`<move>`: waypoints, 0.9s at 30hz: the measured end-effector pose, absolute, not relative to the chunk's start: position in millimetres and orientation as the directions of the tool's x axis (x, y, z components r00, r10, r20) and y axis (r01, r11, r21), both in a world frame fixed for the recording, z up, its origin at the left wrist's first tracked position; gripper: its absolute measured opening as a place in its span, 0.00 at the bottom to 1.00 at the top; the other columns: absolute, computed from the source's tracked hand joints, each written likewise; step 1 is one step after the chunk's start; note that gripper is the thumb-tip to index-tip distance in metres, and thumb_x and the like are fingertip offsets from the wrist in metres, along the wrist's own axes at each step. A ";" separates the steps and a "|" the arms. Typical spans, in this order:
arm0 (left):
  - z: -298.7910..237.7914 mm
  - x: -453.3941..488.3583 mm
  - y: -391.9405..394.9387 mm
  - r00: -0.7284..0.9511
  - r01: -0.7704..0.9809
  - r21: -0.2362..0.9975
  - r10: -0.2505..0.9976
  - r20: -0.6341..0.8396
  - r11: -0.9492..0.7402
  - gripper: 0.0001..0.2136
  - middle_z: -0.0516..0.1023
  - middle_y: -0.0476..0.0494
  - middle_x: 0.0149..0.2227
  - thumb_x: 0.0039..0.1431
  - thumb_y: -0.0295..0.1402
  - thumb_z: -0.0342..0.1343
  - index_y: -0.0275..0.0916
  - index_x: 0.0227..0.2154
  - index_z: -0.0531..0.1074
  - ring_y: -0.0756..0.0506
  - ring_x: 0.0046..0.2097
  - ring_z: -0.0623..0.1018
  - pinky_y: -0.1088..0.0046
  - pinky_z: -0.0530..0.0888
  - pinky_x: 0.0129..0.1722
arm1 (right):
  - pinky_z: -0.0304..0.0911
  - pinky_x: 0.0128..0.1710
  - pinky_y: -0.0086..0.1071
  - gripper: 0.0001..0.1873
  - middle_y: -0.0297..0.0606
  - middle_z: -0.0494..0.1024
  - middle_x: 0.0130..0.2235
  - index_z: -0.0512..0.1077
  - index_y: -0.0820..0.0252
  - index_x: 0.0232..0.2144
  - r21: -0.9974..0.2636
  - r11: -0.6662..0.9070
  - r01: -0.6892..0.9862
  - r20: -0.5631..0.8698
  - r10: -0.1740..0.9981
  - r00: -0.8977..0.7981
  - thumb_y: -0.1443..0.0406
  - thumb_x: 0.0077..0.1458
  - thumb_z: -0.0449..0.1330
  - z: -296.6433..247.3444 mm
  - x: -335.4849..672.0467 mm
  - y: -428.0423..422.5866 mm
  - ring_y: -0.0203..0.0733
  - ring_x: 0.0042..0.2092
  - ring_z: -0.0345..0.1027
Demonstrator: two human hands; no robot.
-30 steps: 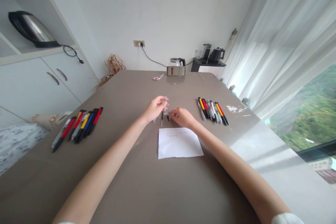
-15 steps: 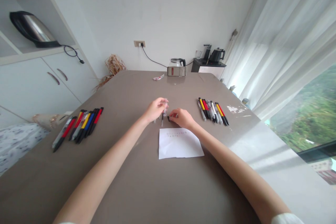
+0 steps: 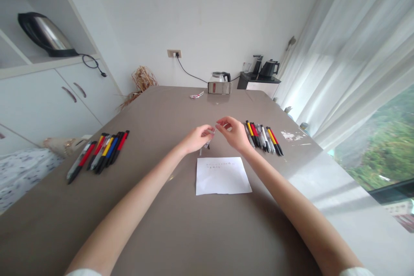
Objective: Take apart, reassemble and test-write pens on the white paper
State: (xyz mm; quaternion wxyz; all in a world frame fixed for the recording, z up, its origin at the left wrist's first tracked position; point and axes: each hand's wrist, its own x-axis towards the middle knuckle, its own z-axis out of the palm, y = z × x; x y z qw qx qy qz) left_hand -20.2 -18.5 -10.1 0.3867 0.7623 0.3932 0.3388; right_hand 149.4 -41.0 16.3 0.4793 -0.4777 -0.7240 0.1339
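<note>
My left hand (image 3: pixel 198 139) is closed in a pinch on a clear plastic pen barrel (image 3: pixel 213 130), held tilted above the table. My right hand (image 3: pixel 233 133) meets it at the barrel's upper end, thumb and finger pinched together; whatever they hold is too small to make out. Beneath my left fingers lie small pen parts (image 3: pixel 207 145), dark and clear, partly hidden by the hand. A white sheet of paper (image 3: pixel 223 179) with faint handwriting lies just nearer to me than both hands.
Several red, yellow, blue and clear pens (image 3: pixel 102 152) lie in a row on the left of the brown table (image 3: pixel 155 233). Another row of pens (image 3: pixel 263 139) is on the right, near my right wrist. At the far edge stand a phone (image 3: pixel 219 88) and a glass pot (image 3: pixel 221 76).
My right hand has risen from a small black part on the table to the barrel's upper end. My left hand has shifted slightly right and tilted the barrel.
</note>
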 end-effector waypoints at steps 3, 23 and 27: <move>-10.1 -18.7 -18.3 0.458 0.320 0.861 0.860 0.224 -0.395 0.13 0.73 0.44 0.34 0.49 0.37 0.51 0.39 0.38 0.67 0.48 0.35 0.73 0.71 0.69 0.37 | 0.58 0.30 0.27 0.09 0.34 0.72 0.30 0.69 0.59 0.32 -0.646 0.518 0.561 0.570 0.816 -0.097 0.63 0.48 0.53 16.1 147.9 -42.0 0.33 0.29 0.64; -2.9 -20.3 -16.5 0.346 0.260 0.878 0.888 0.303 -0.401 0.12 0.72 0.42 0.37 0.52 0.36 0.49 0.37 0.38 0.65 0.48 0.39 0.73 0.68 0.69 0.41 | 0.57 0.33 0.28 0.11 0.36 0.71 0.34 0.71 0.55 0.35 -0.466 0.398 0.790 0.327 0.907 -0.264 0.62 0.50 0.52 -5.8 141.0 -40.8 0.34 0.31 0.64; -2.2 -19.8 -16.7 0.329 0.248 0.888 0.896 0.300 -0.388 0.11 0.72 0.42 0.38 0.51 0.36 0.49 0.37 0.37 0.65 0.48 0.38 0.74 0.68 0.69 0.40 | 0.55 0.30 0.27 0.13 0.36 0.70 0.37 0.70 0.50 0.38 -0.350 0.362 0.864 0.216 0.929 -0.302 0.60 0.50 0.52 -16.0 134.5 -45.7 0.36 0.34 0.64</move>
